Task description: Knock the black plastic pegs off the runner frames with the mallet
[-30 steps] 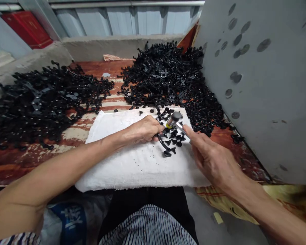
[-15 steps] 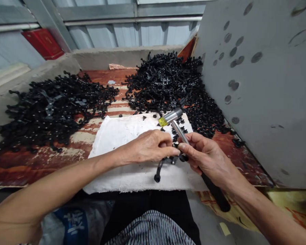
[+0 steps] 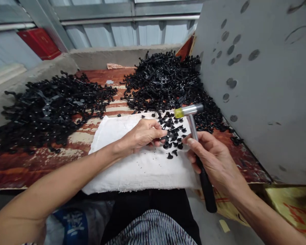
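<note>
My right hand [image 3: 206,153] is closed around a mallet [image 3: 192,127] with a yellow tip, a metal head and a black grip. The mallet's head points up and away from me. Over the white cloth [image 3: 117,170], my left hand [image 3: 148,132] is closed in a pinch on a dark arm-shaped part [image 3: 165,136], mostly hidden by the fingers and the clutter behind. Several small black round-headed pieces [image 3: 180,146] are scattered on the cloth between my hands.
A heap of black jointed parts [image 3: 48,109] covers the table's left. Another large black heap [image 3: 165,78] lies at the back, running down along the grey panel [image 3: 255,95] on the right. A red box [image 3: 39,43] stands at the back left.
The dark part near the cloth's front, below my hands, is gone from there. My left hand has moved left and away from my right. The mallet has swung right and more upright.
</note>
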{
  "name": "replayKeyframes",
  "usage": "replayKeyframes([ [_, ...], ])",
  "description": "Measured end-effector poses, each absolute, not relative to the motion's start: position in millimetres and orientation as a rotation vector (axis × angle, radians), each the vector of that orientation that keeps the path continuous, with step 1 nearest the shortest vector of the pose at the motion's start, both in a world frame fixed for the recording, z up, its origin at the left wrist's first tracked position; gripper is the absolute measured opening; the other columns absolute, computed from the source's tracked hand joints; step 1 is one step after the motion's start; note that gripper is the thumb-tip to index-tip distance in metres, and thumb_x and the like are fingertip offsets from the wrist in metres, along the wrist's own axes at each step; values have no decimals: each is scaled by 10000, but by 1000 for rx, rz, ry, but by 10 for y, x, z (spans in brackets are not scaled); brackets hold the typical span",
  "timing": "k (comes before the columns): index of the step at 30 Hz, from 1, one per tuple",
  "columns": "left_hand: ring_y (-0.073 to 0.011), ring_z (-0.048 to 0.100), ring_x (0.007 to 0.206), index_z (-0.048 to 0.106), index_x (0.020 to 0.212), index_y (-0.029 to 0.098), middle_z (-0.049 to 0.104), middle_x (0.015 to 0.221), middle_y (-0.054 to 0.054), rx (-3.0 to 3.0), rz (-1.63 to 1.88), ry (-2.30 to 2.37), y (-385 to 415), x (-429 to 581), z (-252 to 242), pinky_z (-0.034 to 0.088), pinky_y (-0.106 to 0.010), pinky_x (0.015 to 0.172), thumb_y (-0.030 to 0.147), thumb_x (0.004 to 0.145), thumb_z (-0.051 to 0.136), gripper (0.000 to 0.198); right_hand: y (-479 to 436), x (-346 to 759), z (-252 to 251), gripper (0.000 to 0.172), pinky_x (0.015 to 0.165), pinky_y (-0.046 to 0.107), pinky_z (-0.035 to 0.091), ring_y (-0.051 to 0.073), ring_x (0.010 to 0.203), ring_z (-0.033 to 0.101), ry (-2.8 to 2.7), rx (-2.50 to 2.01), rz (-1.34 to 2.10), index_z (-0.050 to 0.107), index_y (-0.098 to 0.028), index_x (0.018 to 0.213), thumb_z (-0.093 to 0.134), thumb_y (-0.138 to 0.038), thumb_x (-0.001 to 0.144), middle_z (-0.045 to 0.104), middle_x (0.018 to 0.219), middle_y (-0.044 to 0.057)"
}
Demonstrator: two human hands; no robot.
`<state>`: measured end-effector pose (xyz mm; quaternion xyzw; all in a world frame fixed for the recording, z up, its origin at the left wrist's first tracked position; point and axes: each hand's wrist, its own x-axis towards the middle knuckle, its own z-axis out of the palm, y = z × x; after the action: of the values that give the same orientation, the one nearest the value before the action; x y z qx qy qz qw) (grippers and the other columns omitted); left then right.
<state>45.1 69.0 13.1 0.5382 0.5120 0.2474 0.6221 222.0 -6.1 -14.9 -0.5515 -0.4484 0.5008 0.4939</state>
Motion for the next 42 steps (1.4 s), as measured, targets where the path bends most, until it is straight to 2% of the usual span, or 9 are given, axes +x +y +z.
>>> replayKeyframes([
  [5, -33, 447, 345, 490, 678, 161, 579, 531, 22, 1262, 566, 1229, 878, 521, 81, 299, -168, 324, 60, 883, 590, 249, -133, 2407, -278, 388, 306, 168, 331, 54, 451, 423, -879, -1348, 1114, 528, -221, 833, 754, -514, 716, 604, 789, -17],
  [8, -21, 406, 318, 479, 691, 171, 545, 495, 45, 1285, 592, 1226, 921, 595, 50, 274, -163, 322, 56, 889, 587, 253, -150, 2446, -333, 394, 297, 162, 327, 49, 437, 417, -825, -1345, 1164, 522, -222, 845, 766, -497, 705, 593, 775, -28],
  [13, 1, 387, 302, 460, 693, 164, 586, 527, 30, 1236, 647, 1281, 963, 676, 50, 197, -151, 324, 20, 878, 584, 265, -159, 2465, -361, 367, 290, 155, 322, 46, 427, 418, -840, -1314, 1179, 521, -225, 868, 748, -478, 730, 591, 765, -35],
  [19, 3, 321, 283, 464, 688, 164, 574, 499, 42, 1237, 650, 1299, 958, 694, 37, 174, -146, 316, 39, 869, 587, 252, -147, 2477, -364, 393, 289, 145, 314, 42, 418, 415, -831, -1311, 1184, 522, -221, 864, 763, -489, 709, 595, 749, -33],
  [26, 0, 301, 289, 475, 638, 156, 489, 446, 80, 1250, 938, 1333, 1055, 445, 141, 210, -139, 316, 17, 806, 610, 256, -149, 2479, -368, 381, 295, 149, 327, 44, 423, 413, -852, -1327, 1190, 521, -226, 887, 744, -493, 731, 604, 765, -28],
  [31, 0, 309, 294, 477, 662, 159, 546, 500, 56, 1175, 806, 1271, 911, 479, 88, 224, -144, 309, 39, 832, 598, 240, -159, 2479, -385, 367, 297, 151, 330, 49, 434, 422, -876, -1349, 1176, 521, -230, 900, 728, -492, 749, 603, 771, -25],
  [36, -21, 352, 302, 473, 683, 171, 508, 470, 68, 1116, 811, 1297, 803, 572, -29, 283, -163, 310, 83, 863, 595, 234, -158, 2483, -390, 365, 297, 149, 328, 47, 430, 418, -887, -1340, 1168, 517, -228, 898, 725, -490, 752, 605, 771, -26],
  [42, -37, 415, 315, 478, 731, 180, 567, 502, 52, 1181, 847, 1241, 770, 653, -77, 341, -168, 332, 102, 878, 583, 197, -150, 2478, -386, 369, 291, 151, 323, 50, 424, 420, -895, -1342, 1162, 514, -225, 886, 725, -494, 747, 604, 757, -25],
])
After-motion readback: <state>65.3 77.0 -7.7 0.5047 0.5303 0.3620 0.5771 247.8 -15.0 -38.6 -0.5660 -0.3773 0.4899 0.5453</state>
